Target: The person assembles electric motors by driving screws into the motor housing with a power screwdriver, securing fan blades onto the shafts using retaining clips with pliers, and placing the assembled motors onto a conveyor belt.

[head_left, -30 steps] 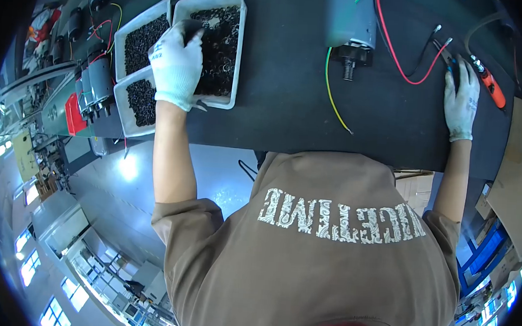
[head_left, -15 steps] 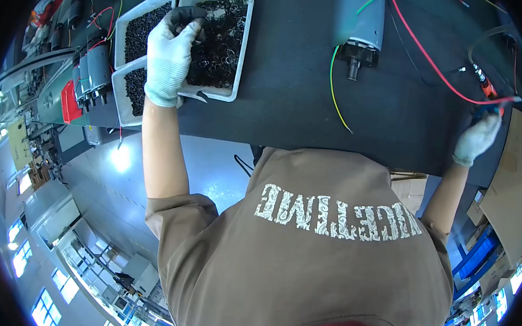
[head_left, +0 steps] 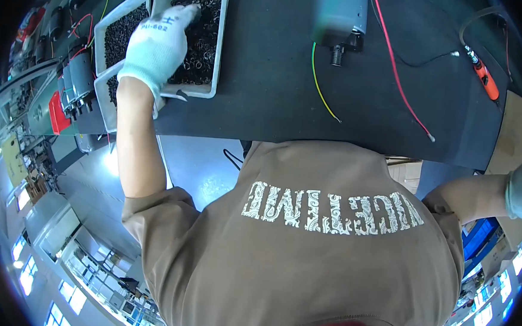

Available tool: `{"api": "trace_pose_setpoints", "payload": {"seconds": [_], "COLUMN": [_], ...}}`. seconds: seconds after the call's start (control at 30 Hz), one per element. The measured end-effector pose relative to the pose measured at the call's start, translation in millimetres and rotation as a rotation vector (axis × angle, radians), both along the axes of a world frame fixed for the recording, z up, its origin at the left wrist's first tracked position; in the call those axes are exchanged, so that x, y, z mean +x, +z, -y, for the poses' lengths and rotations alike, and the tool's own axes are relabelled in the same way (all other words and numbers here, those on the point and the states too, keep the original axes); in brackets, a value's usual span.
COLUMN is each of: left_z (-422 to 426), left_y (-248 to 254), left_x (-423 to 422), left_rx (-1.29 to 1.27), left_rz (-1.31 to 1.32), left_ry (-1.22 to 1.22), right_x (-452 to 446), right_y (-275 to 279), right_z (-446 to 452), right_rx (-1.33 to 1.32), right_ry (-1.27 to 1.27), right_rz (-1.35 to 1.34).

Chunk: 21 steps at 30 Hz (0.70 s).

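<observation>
My left hand (head_left: 158, 43), in a white glove, reaches into a white bin (head_left: 222, 41) of small black rings (head_left: 202, 55). Its fingertips are mostly hidden among the rings, so a hold on anything cannot be made out. My right hand (head_left: 521, 189), gloved too, is at the far right edge; its fingers are out of sight. Nearest to it on the table is an orange-handled tool (head_left: 486, 81) with a cable. A grey cylindrical motor (head_left: 342, 15) lies at the top centre, its shaft towards me. A red wire (head_left: 397, 82) and a yellow-green wire (head_left: 320, 86) trail near it.
Two more white bins with small black parts (head_left: 122, 38) adjoin on the left. Beyond them stand several grey motors (head_left: 81, 77) and a red box (head_left: 58, 113). Cardboard (head_left: 510, 139) borders the black table (head_left: 265, 97) on the right.
My left hand has turned palm down and gone into the ring bin. My right hand has left the red wire and tool, moving right and towards me; the wire end now rests on the table.
</observation>
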<state>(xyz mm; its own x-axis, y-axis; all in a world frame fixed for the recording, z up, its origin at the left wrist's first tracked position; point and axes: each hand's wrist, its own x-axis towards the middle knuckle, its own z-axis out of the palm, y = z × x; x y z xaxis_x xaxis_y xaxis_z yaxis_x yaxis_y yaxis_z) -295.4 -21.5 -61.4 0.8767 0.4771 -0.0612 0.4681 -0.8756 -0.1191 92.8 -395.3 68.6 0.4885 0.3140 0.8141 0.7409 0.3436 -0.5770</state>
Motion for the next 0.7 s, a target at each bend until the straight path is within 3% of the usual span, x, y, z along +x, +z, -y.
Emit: {"api": "trace_pose_setpoints", "payload": {"seconds": [0.07, 0.17, 0.2, 0.27, 0.33, 0.37, 0.4, 0.43, 0.47, 0.57, 0.7], "left_z": [-8, 4, 17, 72, 108, 120, 122, 125, 128, 135, 137], "left_y": [-1, -4, -3, 42, 43, 49, 42, 34, 35, 38, 43], "left_x": [-3, -3, -1, 33, 65, 80, 87, 94, 97, 104, 105], "left_rx": [0.045, -0.026, -0.076, -1.004, -1.468, -1.569, -1.628, -1.691, -1.578, -1.259, -1.289], "left_rz": [-0.007, 0.291, 0.427, 0.754, 1.235, 1.283, 1.339, 1.388, 1.364, 1.271, 1.274], "left_ry": [0.023, 0.012, -0.003, 0.376, 0.198, 0.158, 0.058, -0.047, -0.028, -0.006, -0.019], "right_x": [-19, -22, -57, -72, -74, -82, -89, -84, -79, -75, -73], "right_y": [-21, -78, -82, -83, -76, -67, -58, -52, -46, -40, -41], "right_z": [-19, -5, -36, -54, -70, -75, -82, -92, -103, -105, -107], "right_rx": [-0.291, -0.41, -0.452, -0.576, -0.709, -0.74, -0.763, -0.735, -0.666, -0.645, -0.665], "right_ry": [-0.22, -0.223, -0.261, 0.086, 0.396, 0.437, 0.475, 0.394, 0.277, 0.291, 0.232], "right_rz": [0.234, -0.274, -0.294, -0.155, 0.12, 0.038, -0.042, 0.257, 0.54, 0.639, 0.784]}}
